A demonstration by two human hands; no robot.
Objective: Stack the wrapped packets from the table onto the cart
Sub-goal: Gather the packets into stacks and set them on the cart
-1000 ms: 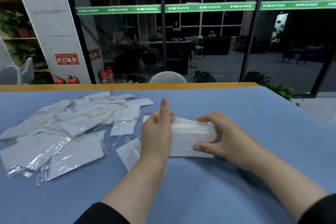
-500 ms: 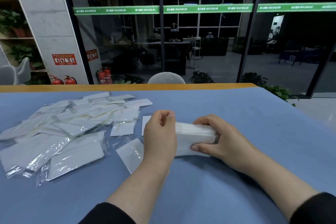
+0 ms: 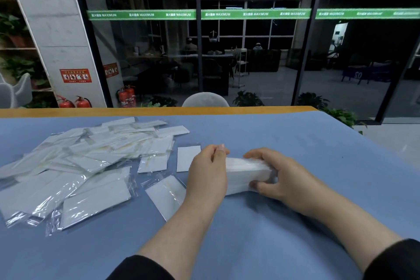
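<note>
Loose packets (image 3: 86,166) left on table (image 3: 318,148); held stack (image 3: 246,171) right

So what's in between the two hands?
In the head view, a squared-up stack of white plastic-wrapped packets sits between the left hand and the right hand; both grip its ends above the blue table.

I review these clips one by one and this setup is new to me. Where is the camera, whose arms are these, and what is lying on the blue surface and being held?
No machine here: a person wears one wide-angle camera on the head, looking forward and down, so the arms are their own. The left hand and right hand grip the two ends of a stack of wrapped packets on the blue table. A loose pile of packets in clear wrap lies to the left. No cart is in view.
</note>
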